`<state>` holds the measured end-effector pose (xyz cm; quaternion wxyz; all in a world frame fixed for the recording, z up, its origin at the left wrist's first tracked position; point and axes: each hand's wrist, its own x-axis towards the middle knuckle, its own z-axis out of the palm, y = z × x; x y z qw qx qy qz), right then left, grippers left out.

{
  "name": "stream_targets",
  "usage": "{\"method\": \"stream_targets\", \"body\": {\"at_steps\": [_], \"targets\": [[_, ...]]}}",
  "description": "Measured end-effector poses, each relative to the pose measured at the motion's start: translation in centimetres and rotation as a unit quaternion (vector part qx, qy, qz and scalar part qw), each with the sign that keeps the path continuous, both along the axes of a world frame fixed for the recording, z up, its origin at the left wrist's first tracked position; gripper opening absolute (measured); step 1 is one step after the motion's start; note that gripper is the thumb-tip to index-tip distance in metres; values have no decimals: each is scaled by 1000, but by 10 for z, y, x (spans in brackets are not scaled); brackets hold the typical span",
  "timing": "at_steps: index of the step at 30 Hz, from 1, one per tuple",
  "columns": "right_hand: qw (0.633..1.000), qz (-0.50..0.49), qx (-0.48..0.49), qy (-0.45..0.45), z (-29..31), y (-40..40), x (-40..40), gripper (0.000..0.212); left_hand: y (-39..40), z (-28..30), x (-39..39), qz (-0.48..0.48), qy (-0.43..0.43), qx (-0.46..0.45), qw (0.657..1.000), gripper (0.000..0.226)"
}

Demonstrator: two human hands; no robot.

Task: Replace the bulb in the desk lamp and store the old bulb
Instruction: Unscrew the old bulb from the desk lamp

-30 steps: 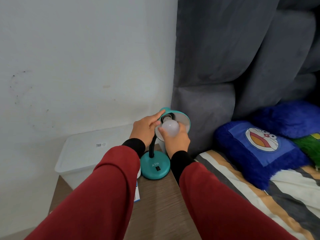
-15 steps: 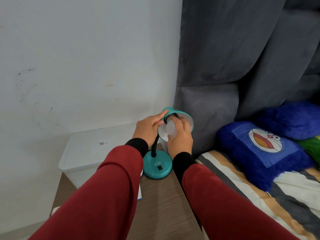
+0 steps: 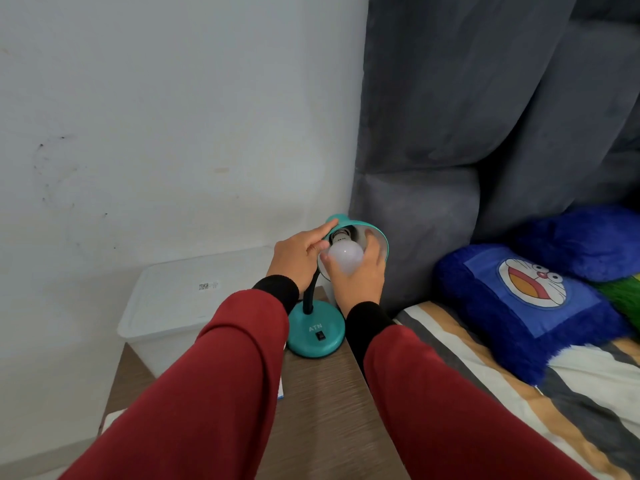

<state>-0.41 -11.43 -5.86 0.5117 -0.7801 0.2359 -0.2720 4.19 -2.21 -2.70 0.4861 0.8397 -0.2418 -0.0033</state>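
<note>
A teal desk lamp stands on a wooden bedside table (image 3: pixel 329 410), its round base (image 3: pixel 316 333) marked ATN and its shade (image 3: pixel 375 233) tipped toward me. My left hand (image 3: pixel 299 259) grips the back of the shade, fingers along its top. A white frosted bulb (image 3: pixel 345 255) sits at the socket inside the shade, its threaded neck visible. My right hand (image 3: pixel 360 277) is wrapped around the bulb from below and the right. Whether the bulb is fully seated I cannot tell.
A white lidded plastic box (image 3: pixel 180 299) stands left of the lamp against the wall. A grey padded headboard (image 3: pixel 433 209) rises behind. The bed at right has a striped sheet (image 3: pixel 519 410) and a blue cartoon pillow (image 3: pixel 526 303).
My right hand has turned around the bulb: half a second ago its fingers covered the bulb, now the bulb's dome shows again. My left hand stays on the shade.
</note>
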Motion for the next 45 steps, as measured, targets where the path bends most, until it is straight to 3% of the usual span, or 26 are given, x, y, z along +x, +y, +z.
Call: {"method": "stream_targets", "body": {"at_steps": [2, 7, 10, 13, 17, 18, 20, 22, 26, 30, 34, 39, 45], "targets": [[1000, 7, 15, 24, -2, -2, 1, 72, -1, 0, -1, 0, -1, 2, 1000, 41], [972, 15, -234, 16, -8, -5, -5, 66, 1, 1, -3, -6, -3, -3, 1000, 40], [961, 12, -277, 22, -9, -8, -6, 67, 2, 1, -5, -9, -6, -3, 1000, 41], [978, 41, -206, 13, -6, -6, -6, 65, 2, 0, -4, -3, -5, -5, 1000, 40], [999, 8, 25, 18, 4, -5, 0, 77, -1, 0, -2, 1, -17, 10, 1000, 40], [999, 9, 21, 34, 5, -6, 0, 73, -1, 0, -2, 3, -20, 12, 1000, 40], [995, 15, -82, 48, 5, -5, -2, 62, -1, -1, -2, 5, -16, 9, 1000, 40], [991, 11, -134, 26, 2, -3, -3, 66, -1, -1, -2, 4, -12, 6, 1000, 40], [999, 5, -12, 48, 2, -4, -3, 76, -1, 1, -3, 2, -10, 8, 1000, 40], [993, 7, -113, 32, 2, -3, -4, 67, 0, 1, -3, 6, -18, 10, 1000, 40], [997, 13, -55, 48, 5, -4, -4, 68, -1, 1, -4, 7, -23, 18, 1000, 40], [996, 10, -70, 56, 6, -4, -9, 61, 1, 5, -4, 1, -31, 51, 998, 41], [992, 14, -81, 91, 18, -2, -20, 58, 12, 3, -8, 39, 3, 179, 983, 53]]}}
